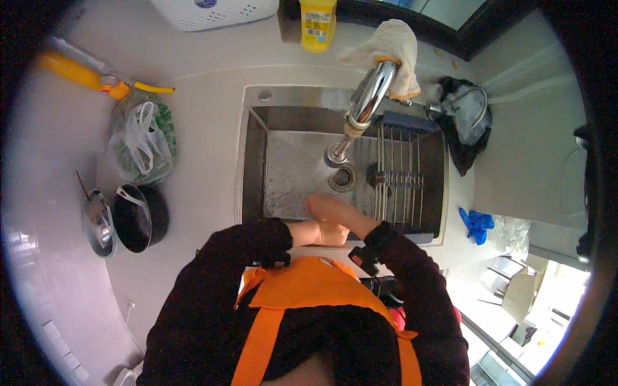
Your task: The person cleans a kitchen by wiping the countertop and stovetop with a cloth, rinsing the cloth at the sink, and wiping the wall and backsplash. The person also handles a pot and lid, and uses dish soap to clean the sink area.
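Note:
My left hand (331, 233) and my right hand (329, 208) cross over each other at the near edge of a stainless steel sink (289, 159). The two hands overlap, the right one lying farther from my body. Their fingers are blurred and partly hidden, and no object shows in either. Beyond them, a chrome faucet (372, 94) points its spray head (336, 155) down into the basin. Water sprays from it near the round drain (342, 177).
A metal drying rack (398, 178) spans the sink's right side. A cloth (398, 53) drapes over the faucet. A yellow bottle (317, 29) stands behind. To the left are a plastic bag with greens (145, 140) and a dark pot (140, 219). Blue gloves (478, 226) lie right.

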Motion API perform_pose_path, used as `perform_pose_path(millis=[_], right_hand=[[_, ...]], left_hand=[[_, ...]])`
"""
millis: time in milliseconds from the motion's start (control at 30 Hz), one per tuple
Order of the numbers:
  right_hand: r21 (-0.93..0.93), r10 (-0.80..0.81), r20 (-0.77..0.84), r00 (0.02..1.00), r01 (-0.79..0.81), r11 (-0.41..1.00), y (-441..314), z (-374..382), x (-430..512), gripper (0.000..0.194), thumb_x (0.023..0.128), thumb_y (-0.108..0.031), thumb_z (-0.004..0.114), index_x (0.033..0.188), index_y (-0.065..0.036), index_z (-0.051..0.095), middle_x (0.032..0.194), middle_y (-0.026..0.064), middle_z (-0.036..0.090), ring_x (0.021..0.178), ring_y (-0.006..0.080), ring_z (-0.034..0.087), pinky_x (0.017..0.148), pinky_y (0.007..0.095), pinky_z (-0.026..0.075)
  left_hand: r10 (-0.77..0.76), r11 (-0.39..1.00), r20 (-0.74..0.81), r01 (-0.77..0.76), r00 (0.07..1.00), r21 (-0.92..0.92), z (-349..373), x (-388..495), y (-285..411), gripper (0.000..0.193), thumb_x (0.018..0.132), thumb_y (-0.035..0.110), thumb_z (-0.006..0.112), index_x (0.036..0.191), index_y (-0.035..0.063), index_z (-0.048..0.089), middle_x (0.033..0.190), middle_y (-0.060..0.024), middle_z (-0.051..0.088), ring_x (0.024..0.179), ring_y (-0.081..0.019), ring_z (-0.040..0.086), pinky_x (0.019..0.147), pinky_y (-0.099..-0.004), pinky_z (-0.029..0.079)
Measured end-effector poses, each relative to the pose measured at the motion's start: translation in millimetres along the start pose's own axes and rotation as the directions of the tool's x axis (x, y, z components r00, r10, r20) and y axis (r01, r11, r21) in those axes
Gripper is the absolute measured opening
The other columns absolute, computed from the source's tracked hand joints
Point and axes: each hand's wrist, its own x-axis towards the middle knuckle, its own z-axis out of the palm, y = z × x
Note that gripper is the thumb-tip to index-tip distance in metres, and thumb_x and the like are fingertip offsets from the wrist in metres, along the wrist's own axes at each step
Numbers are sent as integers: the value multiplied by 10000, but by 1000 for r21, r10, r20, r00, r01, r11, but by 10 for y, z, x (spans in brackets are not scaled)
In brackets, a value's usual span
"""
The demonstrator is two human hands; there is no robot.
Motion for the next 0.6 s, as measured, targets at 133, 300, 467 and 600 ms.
perform_pose_path(millis=[133,300,467,600], right_hand=[[537,309,-28,951,-247,807,-106,-152,-281,203,813,-198,525,908,-35,601,748,116,610,729,234,602,656,354,473],[965,242,140,960,-77,-252,-46,-673,-924,315,858,-296,530,1057,-53,556,965,96,601,908,213,596,758,320,476],[961,437,-13,899,132,-244,-20,-663,-1463,466,861,-352,547,1204,-56,442,1079,116,563,960,225,577,836,336,467],[921,482,7,876,182,-343,4,-505,-1747,465,883,-372,526,1218,-62,440,1072,97,574,918,192,590,795,307,484]], left_hand=[[112,994,129,-110,985,-20,-220,-36,-51,170,776,216,546,842,72,609,859,-64,622,853,-219,589,761,-356,454],[-614,338,297,583,732,-738,-717,-249,-478,254,793,271,564,814,17,571,851,-109,617,779,-295,585,680,-375,460],[-959,-237,268,769,-89,-593,-1028,-1274,-1094,354,760,310,609,907,-9,565,763,-161,609,716,-261,607,625,-380,462],[-974,-61,-155,844,-168,-533,-986,-1630,-1943,265,772,212,589,914,-11,572,884,-172,611,797,-301,594,679,-409,455]])
